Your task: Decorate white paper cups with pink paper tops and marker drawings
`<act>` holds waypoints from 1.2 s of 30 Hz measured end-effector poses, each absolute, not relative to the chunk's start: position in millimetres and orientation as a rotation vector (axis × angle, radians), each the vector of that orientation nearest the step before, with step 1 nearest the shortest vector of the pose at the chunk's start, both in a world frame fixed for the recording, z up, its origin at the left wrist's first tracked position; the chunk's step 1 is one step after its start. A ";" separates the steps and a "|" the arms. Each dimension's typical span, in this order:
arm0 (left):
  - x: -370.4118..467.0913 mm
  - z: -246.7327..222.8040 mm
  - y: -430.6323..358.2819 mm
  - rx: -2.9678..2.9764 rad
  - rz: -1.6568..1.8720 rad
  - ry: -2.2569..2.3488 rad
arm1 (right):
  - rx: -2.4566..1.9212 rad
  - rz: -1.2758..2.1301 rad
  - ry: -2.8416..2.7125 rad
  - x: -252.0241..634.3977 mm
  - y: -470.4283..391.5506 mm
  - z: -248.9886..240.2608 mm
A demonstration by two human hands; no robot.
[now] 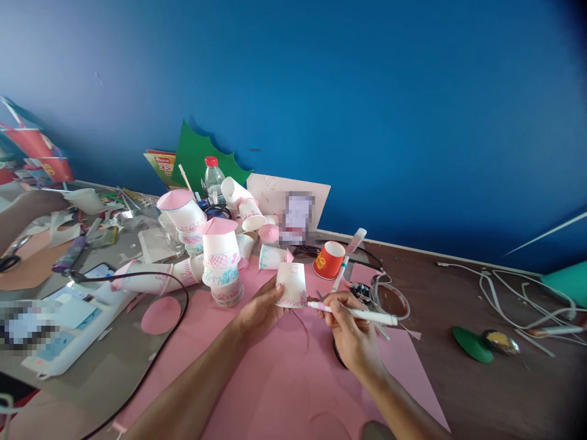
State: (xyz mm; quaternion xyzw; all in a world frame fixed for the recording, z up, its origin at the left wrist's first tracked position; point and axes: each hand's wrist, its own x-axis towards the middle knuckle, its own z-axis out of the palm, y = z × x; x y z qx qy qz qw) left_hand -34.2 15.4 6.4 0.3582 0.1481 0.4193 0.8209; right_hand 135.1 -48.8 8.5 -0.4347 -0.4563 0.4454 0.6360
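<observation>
My left hand (265, 307) grips a white paper cup (291, 282) that is upside down, with pink marks along its lower rim and a small drawn window near the top. In my right hand (351, 330) is a white marker (373, 316), its pink end pointing left at the cup's lower right edge. Whether the tip touches the cup I cannot tell. Left of the cup stands a stack of decorated paper cups (222, 263) topped by a pink paper cone. Pink paper (275, 379) lies under both hands.
A red paper cup (329, 260) stands behind my right hand, near a roll of tape (391, 297). Several more decorated cups (181, 214), a bottle (213, 180) and a propped phone (297, 217) are farther back. Another person's hand (39, 208) is at far left. A black cable (183, 305) crosses the left side.
</observation>
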 end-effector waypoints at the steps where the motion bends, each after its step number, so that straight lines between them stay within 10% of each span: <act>1: -34.2 6.2 15.4 0.764 0.893 0.314 | -0.987 1.011 -1.034 135.2 -48.1 8.2; 36: -30.6 -3.8 18.3 0.677 0.902 0.325 | -0.972 1.016 -0.975 130.7 -47.5 5.6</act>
